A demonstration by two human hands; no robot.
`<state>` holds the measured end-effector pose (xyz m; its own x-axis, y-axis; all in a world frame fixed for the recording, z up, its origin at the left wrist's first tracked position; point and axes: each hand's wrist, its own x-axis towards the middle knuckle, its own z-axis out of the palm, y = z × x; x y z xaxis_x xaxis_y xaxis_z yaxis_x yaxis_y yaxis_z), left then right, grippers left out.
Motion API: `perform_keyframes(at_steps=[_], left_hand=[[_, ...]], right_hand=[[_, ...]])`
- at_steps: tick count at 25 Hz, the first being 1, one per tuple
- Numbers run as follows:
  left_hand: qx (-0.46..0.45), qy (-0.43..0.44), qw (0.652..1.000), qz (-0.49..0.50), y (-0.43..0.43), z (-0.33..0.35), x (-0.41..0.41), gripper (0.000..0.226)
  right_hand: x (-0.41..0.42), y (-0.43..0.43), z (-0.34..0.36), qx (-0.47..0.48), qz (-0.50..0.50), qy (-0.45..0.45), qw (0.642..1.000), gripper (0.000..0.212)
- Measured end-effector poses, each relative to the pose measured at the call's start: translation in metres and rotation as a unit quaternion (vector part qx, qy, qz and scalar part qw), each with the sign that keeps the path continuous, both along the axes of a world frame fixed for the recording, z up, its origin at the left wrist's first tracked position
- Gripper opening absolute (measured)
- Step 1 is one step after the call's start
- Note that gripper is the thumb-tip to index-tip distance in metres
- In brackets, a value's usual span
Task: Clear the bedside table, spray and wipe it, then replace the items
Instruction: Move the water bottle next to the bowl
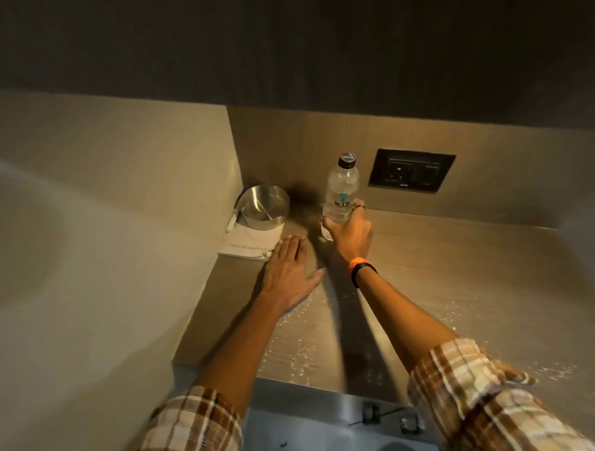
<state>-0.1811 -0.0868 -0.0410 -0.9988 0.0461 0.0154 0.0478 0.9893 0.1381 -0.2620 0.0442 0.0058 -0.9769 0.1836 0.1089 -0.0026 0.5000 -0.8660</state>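
Observation:
A clear plastic water bottle [342,186] with a black cap stands upright near the back wall of the bedside table [456,264]. My right hand [351,235] is wrapped around its lower part. My left hand [289,270] lies flat on the tabletop, fingers together, just right of a white notepad [246,245]. A round steel container [263,207] sits on the notepad in the back left corner, with a white pen [231,221] at its left. Small droplets speckle the tabletop near the front.
A black socket plate [411,171] is set in the back wall right of the bottle. A padded beige surface rises along the left side. Below the table's front edge lies a grey floor with a cable and plugs [372,413].

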Motion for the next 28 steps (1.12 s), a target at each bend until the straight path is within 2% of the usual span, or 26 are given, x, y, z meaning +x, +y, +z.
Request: perform_keyframes(at_steps=[10,14,16,18,20,22,24,28], left_hand=[[0.037,0.001,0.999,0.009,-0.009,-0.013,-0.006,0.087],[0.017,0.009,1.000,-0.011,-0.008,-0.012,-0.006,0.087],[0.026,0.030,0.999,-0.012,-0.008,-0.009,-0.005,0.086],[0.028,0.050,0.998,-0.024,0.001,-0.005,0.000,0.084],[0.035,0.061,0.997,-0.040,0.025,0.000,0.005,0.083],[0.051,0.058,0.995,-0.062,0.065,0.004,0.011,0.083],[0.068,0.049,0.992,-0.091,0.114,0.008,0.016,0.084],[0.080,0.024,0.980,-0.179,0.234,0.019,0.029,0.084]], right_hand=[[-0.030,-0.063,-0.002,0.013,0.008,-0.011,1.000,0.066],[-0.024,-0.041,-0.006,0.003,0.044,-0.019,0.999,0.091],[-0.010,-0.013,-0.009,0.052,0.061,-0.018,0.997,0.095],[0.014,0.032,-0.015,0.158,0.058,0.007,0.986,0.085],[0.043,0.086,-0.021,0.277,0.050,0.022,0.959,0.082],[0.072,0.142,-0.024,0.350,0.039,0.006,0.936,0.085],[0.098,0.193,-0.025,0.386,0.018,-0.007,0.922,0.088],[0.146,0.301,-0.020,0.391,-0.041,-0.019,0.919,0.086]])
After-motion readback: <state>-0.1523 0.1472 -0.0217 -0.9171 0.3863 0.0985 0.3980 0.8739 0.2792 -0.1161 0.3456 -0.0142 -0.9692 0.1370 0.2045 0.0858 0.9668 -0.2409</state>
